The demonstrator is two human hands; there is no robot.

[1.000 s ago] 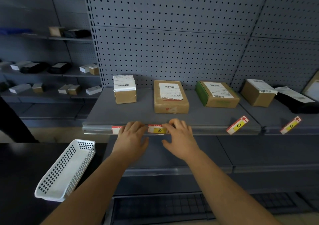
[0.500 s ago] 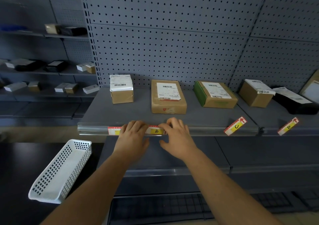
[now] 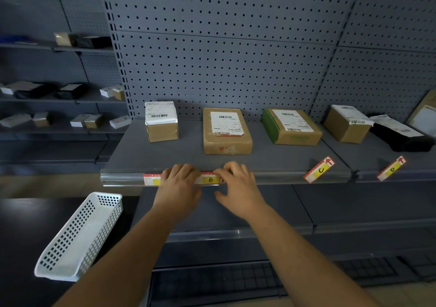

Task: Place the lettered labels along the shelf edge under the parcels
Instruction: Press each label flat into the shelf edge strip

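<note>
The B label [image 3: 210,180] is sitting flat in the clear rail along the shelf [image 3: 188,155] front edge, left of that edge's middle and below the flat brown parcel [image 3: 226,131]. The left hand [image 3: 178,184] is pressing bent fingertips onto the rail over the label's left end, and the right hand [image 3: 238,186] is pressing on its right end; both thumbs are hanging free below, so neither hand is grasping anything. To seat it well, the fingertips should probably be pushing evenly along the strip so both ends are tucking under the rail lip, with the letter centred under its parcel. Another label [image 3: 151,180], its letter hidden, is lying in the rail nearer the front-left corner. The C label [image 3: 319,170] and D label [image 3: 391,171] are leaning askew on the front edge further right, likely needing the same straightening.
</note>
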